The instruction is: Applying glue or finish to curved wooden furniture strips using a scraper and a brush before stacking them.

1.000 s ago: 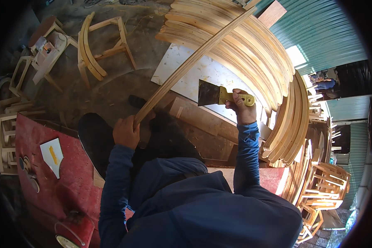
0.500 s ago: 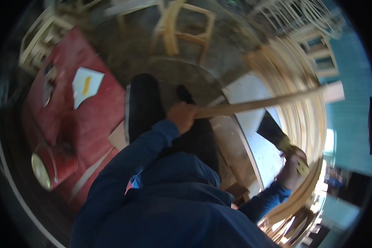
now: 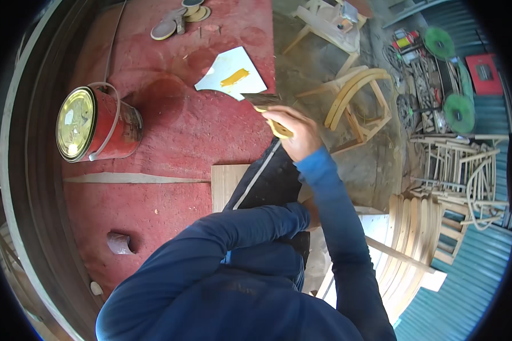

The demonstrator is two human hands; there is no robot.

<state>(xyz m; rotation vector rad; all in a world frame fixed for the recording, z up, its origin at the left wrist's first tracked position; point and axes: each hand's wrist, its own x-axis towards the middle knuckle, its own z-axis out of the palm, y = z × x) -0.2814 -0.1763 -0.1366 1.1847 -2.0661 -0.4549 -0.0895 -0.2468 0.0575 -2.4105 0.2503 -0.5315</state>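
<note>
From afar I see: red table (image 3: pixel 165 210), left of right hand (image 3: pixel 297 129). Wooden strip (image 3: pixel 398 254), right of left hand (image 3: pixel 313 216), whose grip, behind a sleeve (image 3: pixel 341 221), I cannot tell. Red bucket (image 3: pixel 116 129), well left of right hand. White sheet (image 3: pixel 228 63), just beyond right hand. Scraper (image 3: pixel 261 102), in right hand's grasp, blade at sheet's edge.

Head-worn fisheye, near, downward over right hand (image 3: pixel 294 131)
</note>
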